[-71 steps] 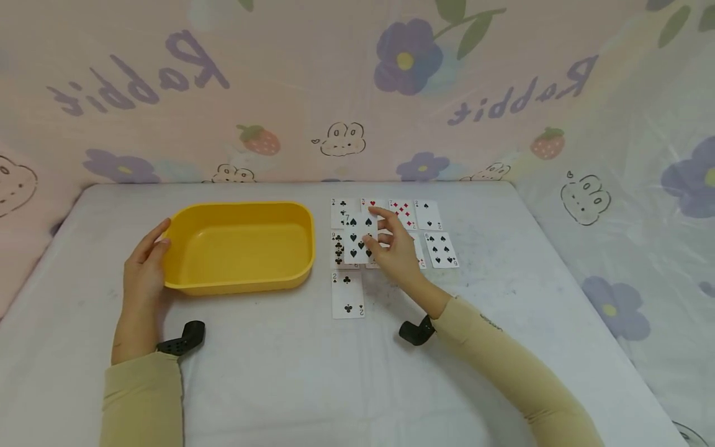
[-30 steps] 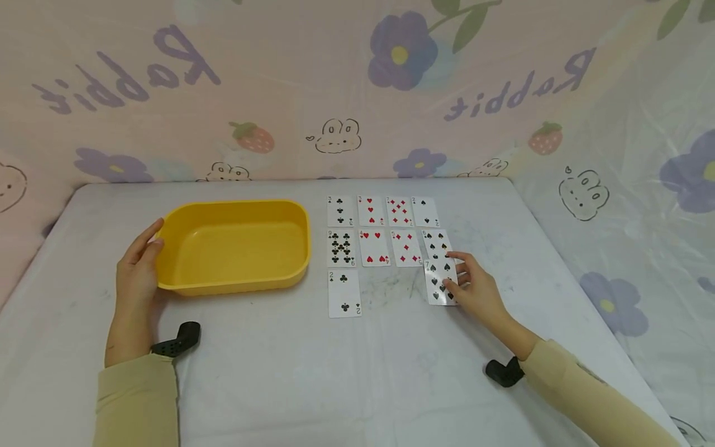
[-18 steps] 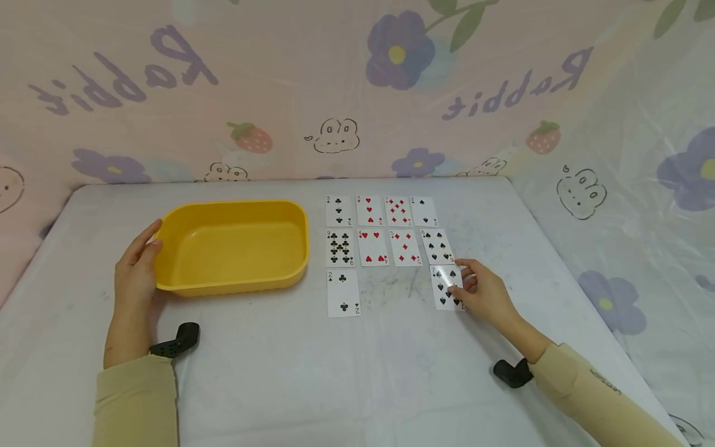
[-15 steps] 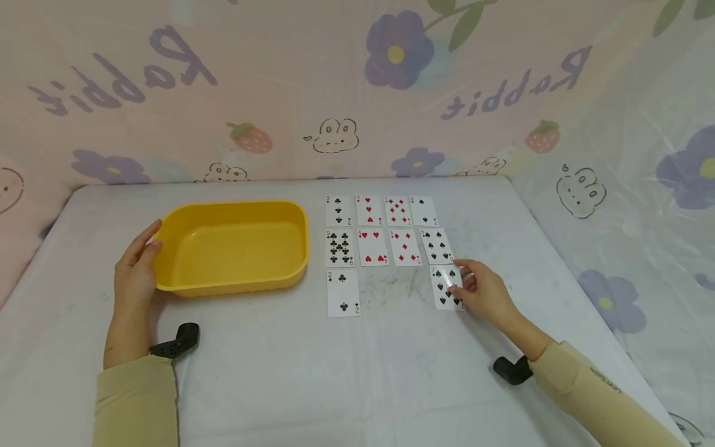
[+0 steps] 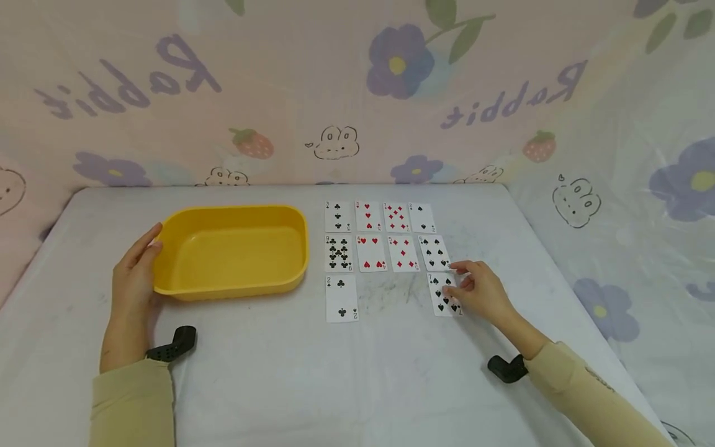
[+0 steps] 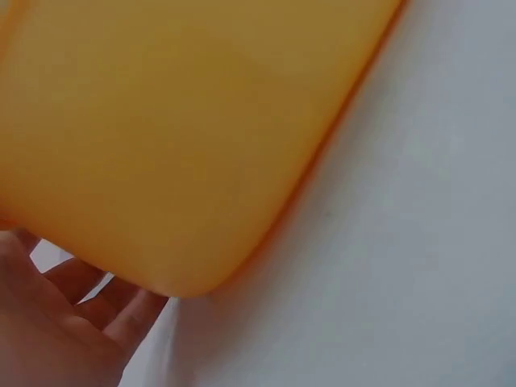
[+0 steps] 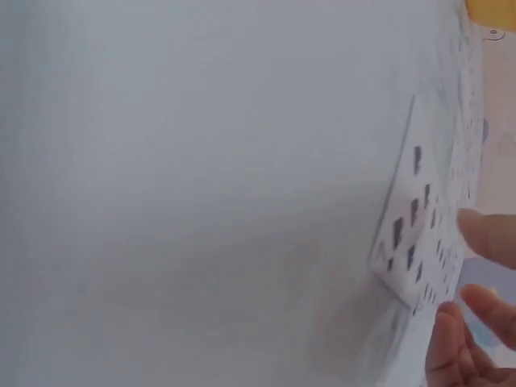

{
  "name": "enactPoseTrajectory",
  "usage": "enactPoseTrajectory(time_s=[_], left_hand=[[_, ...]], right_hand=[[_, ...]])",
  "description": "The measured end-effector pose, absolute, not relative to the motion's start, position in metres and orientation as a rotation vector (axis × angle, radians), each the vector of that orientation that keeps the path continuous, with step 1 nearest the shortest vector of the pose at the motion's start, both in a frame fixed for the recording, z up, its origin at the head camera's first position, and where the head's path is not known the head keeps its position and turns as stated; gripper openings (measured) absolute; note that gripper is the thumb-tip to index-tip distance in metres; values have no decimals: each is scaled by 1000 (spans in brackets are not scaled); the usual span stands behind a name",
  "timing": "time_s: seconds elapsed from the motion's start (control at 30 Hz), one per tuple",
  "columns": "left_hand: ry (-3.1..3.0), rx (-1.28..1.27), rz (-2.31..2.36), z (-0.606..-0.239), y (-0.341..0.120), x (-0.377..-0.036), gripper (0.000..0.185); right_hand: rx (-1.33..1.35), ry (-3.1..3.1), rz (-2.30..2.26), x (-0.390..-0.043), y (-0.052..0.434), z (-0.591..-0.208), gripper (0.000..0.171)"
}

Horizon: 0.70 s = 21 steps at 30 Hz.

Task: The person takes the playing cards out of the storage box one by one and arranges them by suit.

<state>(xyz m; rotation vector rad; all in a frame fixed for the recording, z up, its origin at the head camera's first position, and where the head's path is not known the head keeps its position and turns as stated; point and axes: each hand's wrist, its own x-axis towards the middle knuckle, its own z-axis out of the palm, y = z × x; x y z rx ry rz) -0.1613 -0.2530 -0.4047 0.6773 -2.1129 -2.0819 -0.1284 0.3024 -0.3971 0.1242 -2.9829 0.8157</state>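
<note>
The head view looks forward and down over the table (image 5: 357,372). Each wrist view sits very close. The left shares the yellow tub (image 6: 185,137) at nine o'clock; the right shares the seven of spades (image 7: 411,226) at three o'clock.

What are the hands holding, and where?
The right hand touches the seven of spades at its right edge. The left hand rests against the yellow tub at its left end.

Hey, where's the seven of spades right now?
In the head view the seven of spades lies on the right of the table, in the near row just below the six of spades, with the right hand touching its right edge.
</note>
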Motion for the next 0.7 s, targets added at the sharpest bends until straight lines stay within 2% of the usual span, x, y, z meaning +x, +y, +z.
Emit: enactPoseTrajectory(time_s=[0.17, 0.33, 0.43, 0.6, 0.7], left_hand=[[-2236, 647, -1972, -396, -255, -156, 51], [-2253, 756, -1684, -373, -244, -160, 39], [-2269, 720, -1445, -359, -230, -161, 36], [-2278, 380, -1224, -348, -201, -157, 35], [-2335, 143, -1129, -348, -188, -155, 37]], right_hand=[[135, -2896, 874, -134, 294, -396, 37], [154, -2744, 936, -144, 280, -392, 30], [258, -2621, 931, -150, 269, -390, 26], [501, -2533, 728, -157, 252, -386, 29], [610, -2538, 534, -160, 246, -382, 37]])
